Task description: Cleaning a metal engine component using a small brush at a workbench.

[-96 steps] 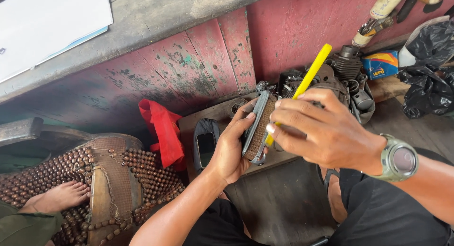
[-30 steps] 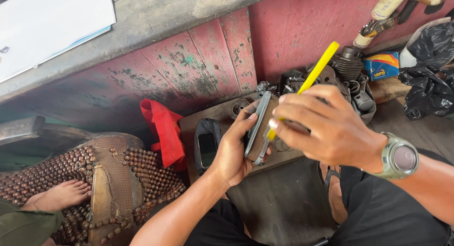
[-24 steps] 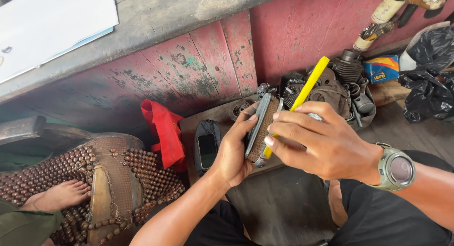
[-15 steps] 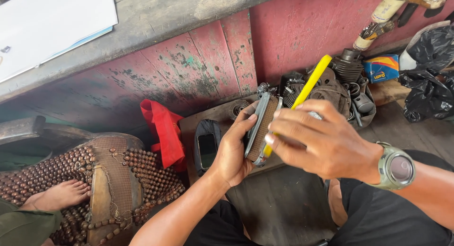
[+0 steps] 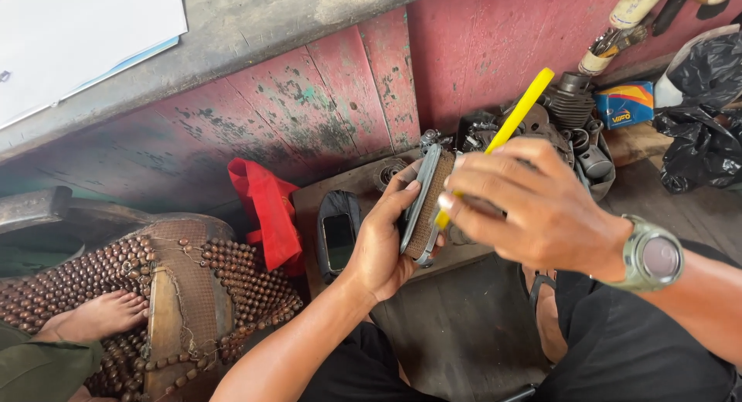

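**Mesh filter panel held on edge, brush working its face**

Flat oblong filter panel with a grey metal rim and brown woven mesh [image 5: 423, 205] stands nearly upright in the left hand [image 5: 384, 243], above the front edge of the low dark wooden bench [image 5: 309, 205]. The left hand's fingers are clamped around the rim, thumb on the near edge. The right hand [image 5: 533, 205] is closed around a yellow plastic-handled brush [image 5: 516, 116], its handle slanting up and away, its working end hidden against the mesh.

To do this step well, I judge the panel should stay braced by its stiff rim, never the mesh, which looks fine and easy to dent. Short, light strokes along the weave, with the face tilted so loosened dirt falls clear of the lap, would suit it.

The mesh reads as matte and gritty; the rim is smooth and dull. Behind, on the bench, lie a black phone-like case [image 5: 338, 236], a red cloth [image 5: 267, 212] and a heap of greasy ribbed metal engine parts [image 5: 572, 112]. A grey round-faced wristwatch [image 5: 653, 255] sits on the right wrist.
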